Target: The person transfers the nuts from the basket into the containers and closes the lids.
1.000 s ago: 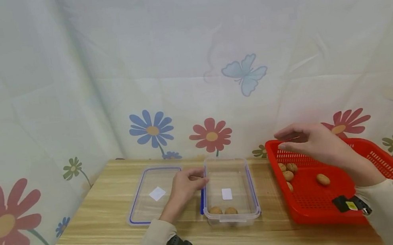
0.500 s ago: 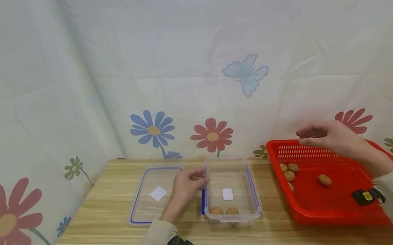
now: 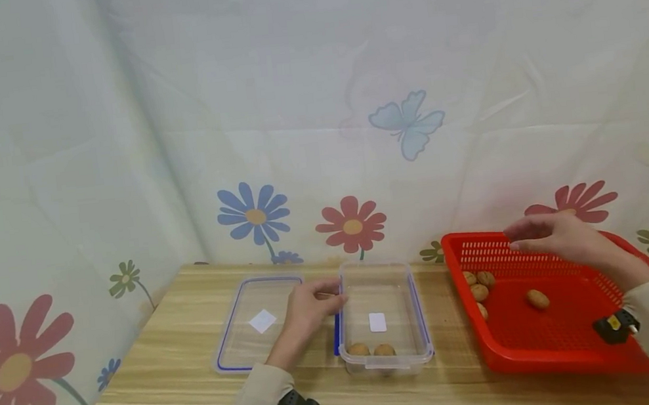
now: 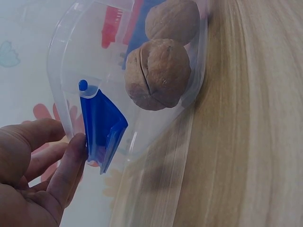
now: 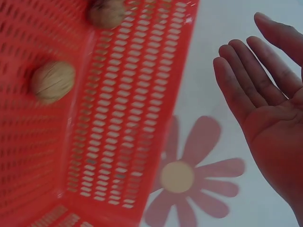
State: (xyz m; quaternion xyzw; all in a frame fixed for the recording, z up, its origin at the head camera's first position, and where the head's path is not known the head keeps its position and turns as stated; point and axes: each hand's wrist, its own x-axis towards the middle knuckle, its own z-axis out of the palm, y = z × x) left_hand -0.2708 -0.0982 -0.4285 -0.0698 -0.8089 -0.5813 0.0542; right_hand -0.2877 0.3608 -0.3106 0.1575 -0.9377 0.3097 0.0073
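Fingers touching box, walnuts inside, more in basket

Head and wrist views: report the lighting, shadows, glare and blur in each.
Head view: soft, even light; the far rim of the clear rectangular plastic box looks faint. Left wrist view: a soft shadow on the light-brown wooden tabletop; the front round brown walnut shows a distinct seam. Right wrist view: slightly soft focus; a small glint on the red perforated plastic basket.
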